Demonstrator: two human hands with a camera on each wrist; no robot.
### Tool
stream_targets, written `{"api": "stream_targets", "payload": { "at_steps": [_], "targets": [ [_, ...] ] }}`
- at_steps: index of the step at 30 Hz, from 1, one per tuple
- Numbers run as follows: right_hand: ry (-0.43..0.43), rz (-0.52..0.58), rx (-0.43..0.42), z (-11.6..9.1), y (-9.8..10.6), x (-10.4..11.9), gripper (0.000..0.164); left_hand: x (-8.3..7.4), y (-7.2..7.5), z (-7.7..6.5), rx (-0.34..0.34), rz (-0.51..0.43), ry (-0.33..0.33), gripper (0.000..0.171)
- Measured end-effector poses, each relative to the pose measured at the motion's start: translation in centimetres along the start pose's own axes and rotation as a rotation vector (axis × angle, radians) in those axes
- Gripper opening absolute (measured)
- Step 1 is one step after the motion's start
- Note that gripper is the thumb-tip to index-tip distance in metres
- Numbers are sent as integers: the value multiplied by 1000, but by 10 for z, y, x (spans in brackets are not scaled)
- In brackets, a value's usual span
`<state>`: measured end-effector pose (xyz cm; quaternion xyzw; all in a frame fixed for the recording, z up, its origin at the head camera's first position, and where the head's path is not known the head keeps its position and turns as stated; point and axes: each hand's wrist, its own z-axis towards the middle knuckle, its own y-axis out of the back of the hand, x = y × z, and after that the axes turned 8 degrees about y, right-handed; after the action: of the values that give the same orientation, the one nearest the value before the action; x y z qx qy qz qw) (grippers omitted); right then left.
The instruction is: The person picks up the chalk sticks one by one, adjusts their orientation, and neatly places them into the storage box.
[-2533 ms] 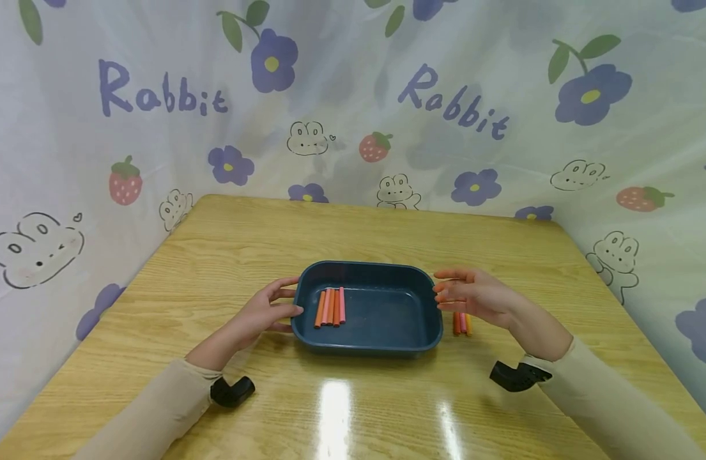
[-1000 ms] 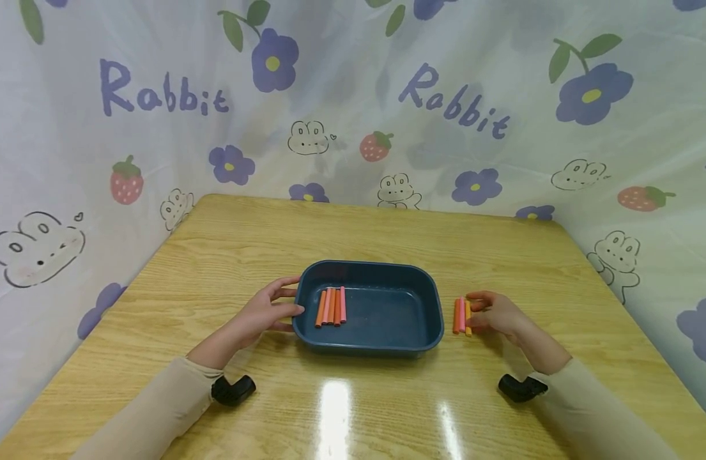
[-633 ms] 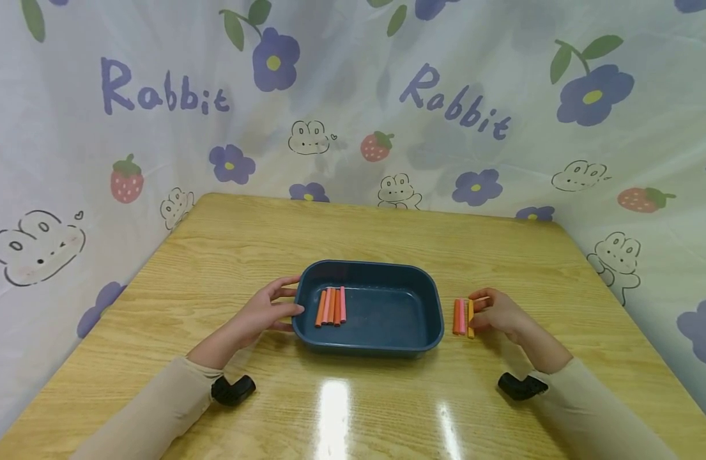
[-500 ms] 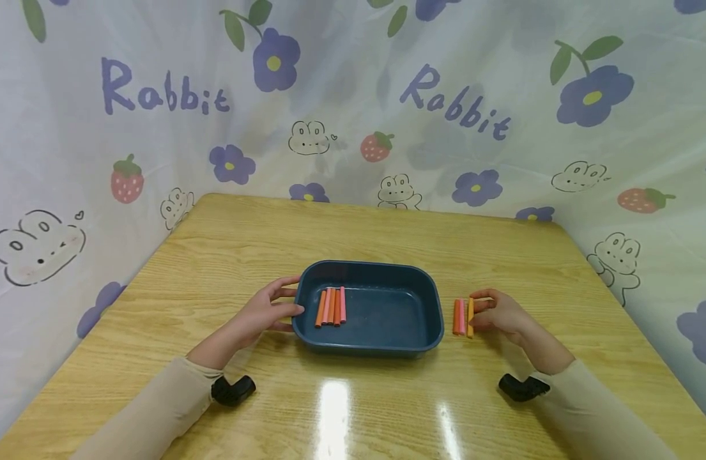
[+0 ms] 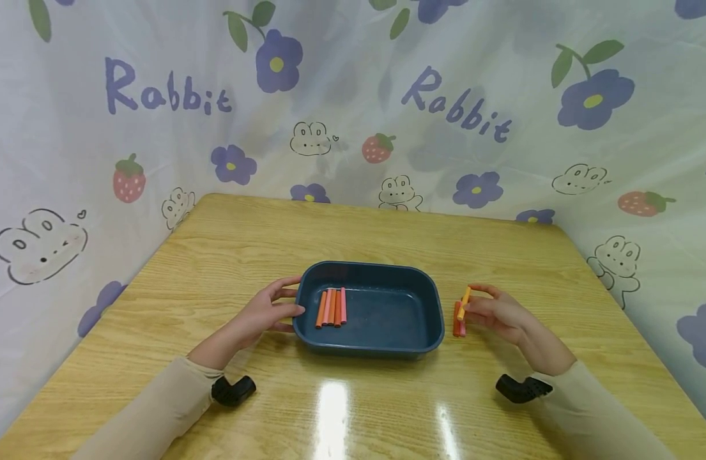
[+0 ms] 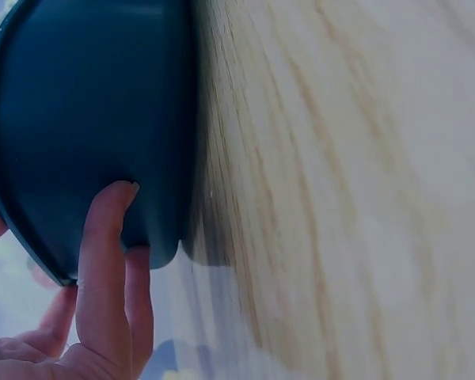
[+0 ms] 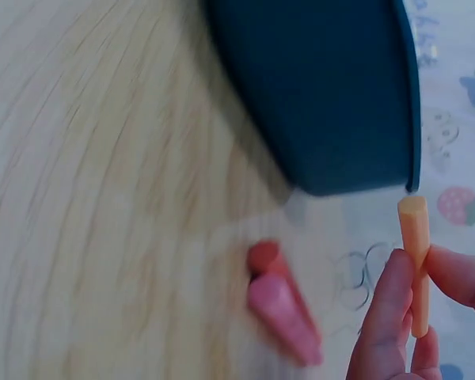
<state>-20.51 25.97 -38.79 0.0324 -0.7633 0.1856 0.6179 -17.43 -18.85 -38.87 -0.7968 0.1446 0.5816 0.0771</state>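
A dark teal plastic tray stands on the table. My left hand holds its left end, thumb at the rim and fingers against the outer wall; the left wrist view shows the fingers touching that wall. Inside, at the tray's left, lie several orange and pink chalk sticks side by side. To the right of the tray my right hand pinches a yellow-orange chalk stick between thumb and fingers, raised above the table. Below it, a red-orange chalk stick and a pink one lie together.
The wooden table is shiny, with bright reflections near its front. A white curtain with printed flowers, rabbits and strawberries hangs behind and at both sides. A black wrist camera sits on each sleeve.
My right hand came down from beside the tray's right rim to the loose chalk, took hold of the yellow-orange stick and lifted it off the table. The left hand has stayed on the tray.
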Motion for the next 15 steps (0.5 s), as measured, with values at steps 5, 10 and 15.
{"api": "stream_targets", "payload": {
  "at_steps": [5,10,15],
  "targets": [
    [6,10,1,3,-13,7,64,0,0,0,0,6,-3,68],
    [2,13,-7,5,-26,14,60,1,0,2,-6,4,14,66],
    [-1,30,-11,9,-38,22,57,3,0,3,-7,9,12,66]
  ]
}}
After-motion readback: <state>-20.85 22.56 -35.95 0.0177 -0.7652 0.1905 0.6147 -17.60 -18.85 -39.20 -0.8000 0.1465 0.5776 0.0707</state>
